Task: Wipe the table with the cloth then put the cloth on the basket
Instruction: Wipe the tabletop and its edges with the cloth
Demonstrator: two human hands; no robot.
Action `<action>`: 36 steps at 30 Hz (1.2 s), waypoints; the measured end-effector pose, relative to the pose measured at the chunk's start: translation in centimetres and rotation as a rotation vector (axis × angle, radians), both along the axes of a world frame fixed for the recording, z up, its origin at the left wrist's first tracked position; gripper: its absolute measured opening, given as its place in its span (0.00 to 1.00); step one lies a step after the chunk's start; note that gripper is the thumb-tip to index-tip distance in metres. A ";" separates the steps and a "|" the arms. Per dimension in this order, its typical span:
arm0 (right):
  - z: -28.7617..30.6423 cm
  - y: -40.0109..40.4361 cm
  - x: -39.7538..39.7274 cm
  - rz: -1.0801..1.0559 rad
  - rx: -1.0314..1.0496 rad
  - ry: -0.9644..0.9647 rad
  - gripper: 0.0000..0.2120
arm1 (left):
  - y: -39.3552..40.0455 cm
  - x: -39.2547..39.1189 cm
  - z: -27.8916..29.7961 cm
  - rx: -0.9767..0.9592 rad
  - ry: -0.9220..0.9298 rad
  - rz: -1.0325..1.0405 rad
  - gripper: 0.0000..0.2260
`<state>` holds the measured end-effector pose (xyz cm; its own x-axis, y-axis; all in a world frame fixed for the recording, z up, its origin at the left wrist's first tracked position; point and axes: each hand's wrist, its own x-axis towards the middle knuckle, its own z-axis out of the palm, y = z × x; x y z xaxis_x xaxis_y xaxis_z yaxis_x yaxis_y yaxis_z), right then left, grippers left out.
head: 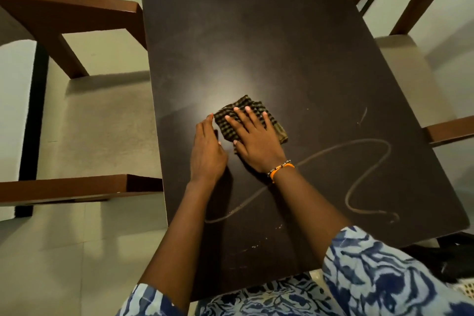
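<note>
A folded cloth with dark green and black checks lies near the middle of the dark brown table. My right hand presses flat on top of the cloth, fingers spread. My left hand rests on the tabletop just left of the cloth, its fingertips touching the cloth's left edge. A pale wavy smear line runs across the near part of the table, to the right of my right wrist. No basket is clearly in view.
A wooden chair with a beige seat stands at the table's left side. Another chair stands at the right side. The floor is pale tile. A whitish woven edge shows at the bottom right corner.
</note>
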<state>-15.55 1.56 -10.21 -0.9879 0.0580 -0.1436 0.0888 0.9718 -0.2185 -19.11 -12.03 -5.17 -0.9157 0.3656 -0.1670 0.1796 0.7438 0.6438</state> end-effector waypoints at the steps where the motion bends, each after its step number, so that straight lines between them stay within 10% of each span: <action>1: 0.1 1.7 0.6 -0.048 0.003 -0.010 0.30 | 0.5 0.2 0.1 -0.011 -0.005 -0.008 0.29; 14: 1.2 17.2 6.7 -0.723 -0.037 -0.028 0.27 | 4.0 1.8 0.4 -0.005 -0.021 -0.149 0.31; 28: 0.5 2.4 3.2 0.006 -0.005 -0.032 0.30 | 6.1 2.4 0.0 -0.169 -0.001 -0.187 0.33; 36: 0.5 16.9 8.3 -0.336 0.036 0.021 0.29 | 11.0 4.4 0.1 -0.254 0.023 -0.221 0.34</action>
